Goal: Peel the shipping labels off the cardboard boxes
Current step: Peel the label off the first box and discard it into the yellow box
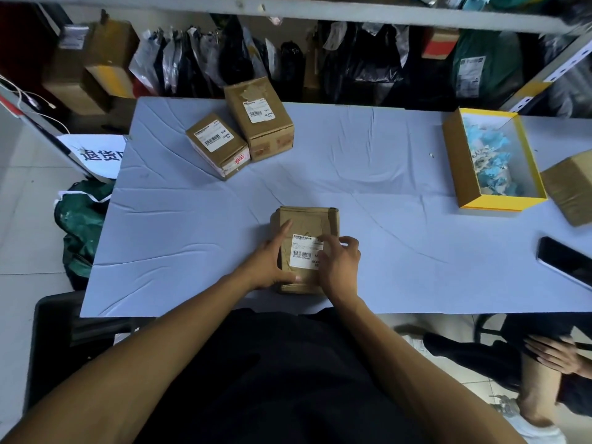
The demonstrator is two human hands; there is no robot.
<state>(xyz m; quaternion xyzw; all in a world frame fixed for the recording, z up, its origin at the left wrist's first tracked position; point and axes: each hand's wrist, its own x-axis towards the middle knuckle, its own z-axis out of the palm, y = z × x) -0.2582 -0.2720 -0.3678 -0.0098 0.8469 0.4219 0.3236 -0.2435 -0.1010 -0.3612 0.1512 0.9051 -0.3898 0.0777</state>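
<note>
A small cardboard box (306, 224) lies on the table near the front edge, with a white shipping label (302, 254) on its top. My left hand (270, 259) holds the box at its left side, fingers laid over the top and thumb along the near edge. My right hand (339, 262) rests on the box's right side, its curled fingers picking at the label's right edge. Two more labelled boxes stand at the back left, a smaller one (217, 144) and a larger one (259, 116).
A yellow-rimmed open box (461, 168) holding crumpled blue and white scraps stands at the right, with another cardboard box (571, 187) beside it. A black phone (565, 261) lies at the right edge. Another person's hand (554, 354) shows at the lower right.
</note>
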